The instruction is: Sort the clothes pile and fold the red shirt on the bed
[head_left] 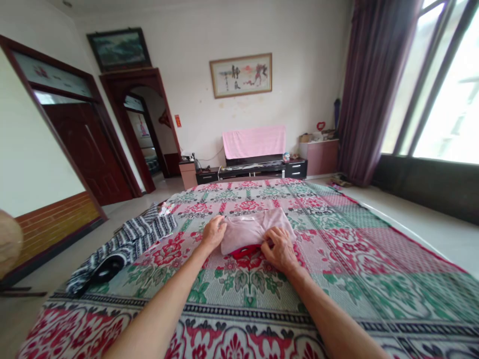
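One pink garment (239, 233), folded, its left edge at left hand (214, 232), grip unclear, right hand (280, 248) pinching cloth: uneven pulling could skew the folds.

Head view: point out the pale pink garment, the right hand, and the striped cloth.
Pale pink garment (242, 233): head view, on its folded upper face.
Right hand (281, 249): head view, on the back of it.
Striped cloth (130, 243): head view, around its middle.

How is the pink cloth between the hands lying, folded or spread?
Folded: the pink cloth lies in a compact bundle of overlapping layers, left hand at one side, right hand at the other.
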The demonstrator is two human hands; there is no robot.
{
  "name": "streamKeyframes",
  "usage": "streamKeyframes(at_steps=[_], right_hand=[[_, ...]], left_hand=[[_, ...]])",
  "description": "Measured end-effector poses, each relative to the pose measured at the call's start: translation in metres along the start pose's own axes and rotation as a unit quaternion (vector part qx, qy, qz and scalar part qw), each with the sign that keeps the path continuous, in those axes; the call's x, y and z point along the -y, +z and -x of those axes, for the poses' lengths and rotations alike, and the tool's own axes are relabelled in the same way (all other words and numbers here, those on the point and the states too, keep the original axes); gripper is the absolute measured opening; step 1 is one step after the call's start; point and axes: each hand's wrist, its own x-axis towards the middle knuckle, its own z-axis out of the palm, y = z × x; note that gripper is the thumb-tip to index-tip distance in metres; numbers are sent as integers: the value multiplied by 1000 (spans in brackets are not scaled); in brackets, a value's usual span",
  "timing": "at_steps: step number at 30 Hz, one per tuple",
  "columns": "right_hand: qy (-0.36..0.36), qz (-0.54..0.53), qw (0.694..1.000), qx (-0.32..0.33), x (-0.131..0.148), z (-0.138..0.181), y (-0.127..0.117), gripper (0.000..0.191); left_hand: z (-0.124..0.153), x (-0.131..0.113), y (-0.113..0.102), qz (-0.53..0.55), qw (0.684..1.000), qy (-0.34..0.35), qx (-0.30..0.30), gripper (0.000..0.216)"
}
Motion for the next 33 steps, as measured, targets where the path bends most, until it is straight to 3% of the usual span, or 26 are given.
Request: streamKeyframes(at_steps=[4,6,10,13,16,19,21,27,33], right_hand=[[2,-1,1000,6,-1,1,1,7],[7,-3,1000,4,-1,1,1,7],[12,-14,1000,-7,-1,0,1,9],[21,-14,999,-28,-1,-1,1,15],[36,-5,995,-97,-4,-4,2,15],[45,9,984,-170,-10,-7,1,36],[48,22,982,-182,-14,-9,-1,48],[24,32,994,-100,-16,-12,-7,62],[1,9,1000,-15,-9,-17,-14,51]], left_hand=[[-9,-6,8,17,994,-106,19,21],[-7,-12,4,23,993,-118,6,20],[7,-34,-14,92,993,-45,-65,18],[24,-49,-33,173,985,16,7,17],[41,-54,-48,173,980,35,96,20],[54,-51,-53,131,984,49,109,23],[60,-48,-50,109,987,59,99,25],[69,-37,-35,73,984,121,104,23],[74,-23,-26,-15,975,197,105,44]])
